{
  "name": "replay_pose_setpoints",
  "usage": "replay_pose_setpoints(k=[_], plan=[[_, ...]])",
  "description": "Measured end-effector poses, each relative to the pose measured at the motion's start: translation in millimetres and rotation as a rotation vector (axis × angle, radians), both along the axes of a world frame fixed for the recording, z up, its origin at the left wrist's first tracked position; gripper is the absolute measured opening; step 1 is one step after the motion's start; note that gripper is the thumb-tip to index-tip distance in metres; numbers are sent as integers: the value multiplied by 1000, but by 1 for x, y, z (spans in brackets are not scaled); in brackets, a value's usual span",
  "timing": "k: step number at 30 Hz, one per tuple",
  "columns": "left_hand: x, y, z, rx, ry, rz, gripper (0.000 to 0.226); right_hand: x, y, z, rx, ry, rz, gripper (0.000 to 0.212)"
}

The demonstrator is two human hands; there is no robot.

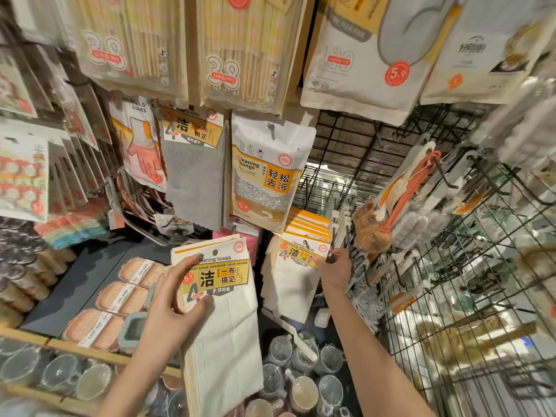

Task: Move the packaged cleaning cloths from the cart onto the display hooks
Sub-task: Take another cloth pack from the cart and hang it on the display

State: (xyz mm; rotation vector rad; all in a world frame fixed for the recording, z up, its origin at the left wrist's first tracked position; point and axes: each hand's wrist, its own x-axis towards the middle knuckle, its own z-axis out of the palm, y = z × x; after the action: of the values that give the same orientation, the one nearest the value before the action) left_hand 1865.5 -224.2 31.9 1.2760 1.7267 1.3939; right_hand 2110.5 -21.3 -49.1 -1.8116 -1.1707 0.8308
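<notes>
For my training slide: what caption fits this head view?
Left hand holds cleaning towel packs; right hand touches packs already hanging.

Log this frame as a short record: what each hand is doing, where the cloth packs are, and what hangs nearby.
left hand: grips a stack of white cloth packs by the yellow label, held in the air below the hooks
right hand: fingers on the top right corner of the hung cloth packs
hung cloth packs: several packs, one behind another, apparently on a hook; the hook itself is hidden
above them: sponge pack, grey cloth pack
right side: wire rack with brushes
cart: not in view
</notes>
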Motion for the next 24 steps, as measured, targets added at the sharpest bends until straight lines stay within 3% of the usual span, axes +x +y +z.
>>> replay_pose_setpoints(k=[5, 9, 13, 20, 24], plan=[[8, 0, 1, 23, -5, -48, 64, 6, -32, 15, 72, 6, 102, 36], [14, -2, -3, 60, -95, -87, 66, 1, -66, 41, 162, 125, 228, 31], [22, -4, 3, 86, -122, -101, 84, -20, -86, 76, 153, 242, 357, 24], [28, -12, 7, 111, -167, -145, 96, -51, -110, 116, 52, 323, 655, 56], [27, -15, 7, 135, -157, -128, 92, -54, -120, 123, 71, 313, 680, 48]])
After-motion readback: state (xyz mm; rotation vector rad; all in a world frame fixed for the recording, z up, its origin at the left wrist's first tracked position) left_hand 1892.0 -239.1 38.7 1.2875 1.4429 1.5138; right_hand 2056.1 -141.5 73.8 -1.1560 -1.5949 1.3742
